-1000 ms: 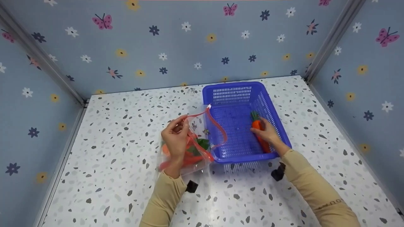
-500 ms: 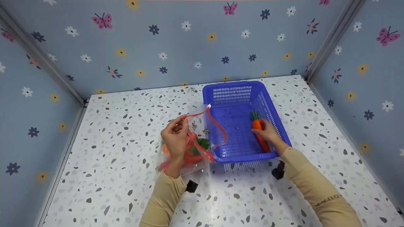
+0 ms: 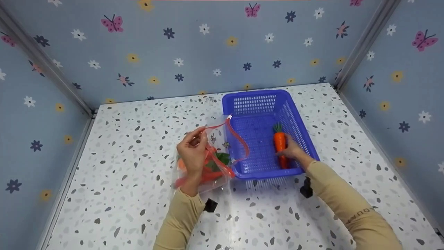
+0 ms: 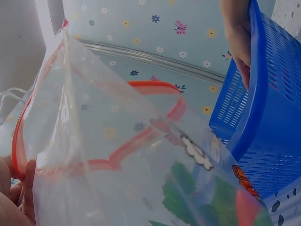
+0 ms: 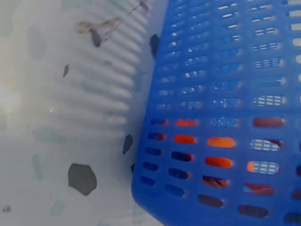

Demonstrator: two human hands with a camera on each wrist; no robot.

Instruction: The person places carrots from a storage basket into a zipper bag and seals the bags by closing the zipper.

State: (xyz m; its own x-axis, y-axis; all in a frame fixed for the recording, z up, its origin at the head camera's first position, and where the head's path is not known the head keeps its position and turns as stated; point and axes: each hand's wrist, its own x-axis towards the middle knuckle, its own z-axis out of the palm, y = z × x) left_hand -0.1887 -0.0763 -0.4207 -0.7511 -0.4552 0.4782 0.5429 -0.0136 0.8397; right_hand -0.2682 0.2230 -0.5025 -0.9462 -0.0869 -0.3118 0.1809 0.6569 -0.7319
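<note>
My left hand (image 3: 194, 152) pinches the red zip edge of a clear zip bag (image 4: 113, 136), keeping its mouth spread apart. Inside the bag show red and orange pieces and green leaves (image 4: 181, 188). The bag's mouth overlaps the left rim of a blue plastic basket (image 3: 256, 142). Within that basket my right hand (image 3: 294, 149) grips an orange carrot (image 3: 280, 142) with a green top, thumb on one side and fingers on the other. Through the basket's slots in the right wrist view, orange parts of the carrot (image 5: 221, 142) show; most of it is hidden by the wall.
The basket has raised slotted walls, the near one close to my right forearm. A white speckled table (image 3: 131, 163) lies beneath everything. Blue flowered panels (image 3: 208, 52) close off the back and both sides.
My right hand has shifted the carrot slightly left inside the basket and turned it more upright in view. The left hand and the bag stay where they were.
</note>
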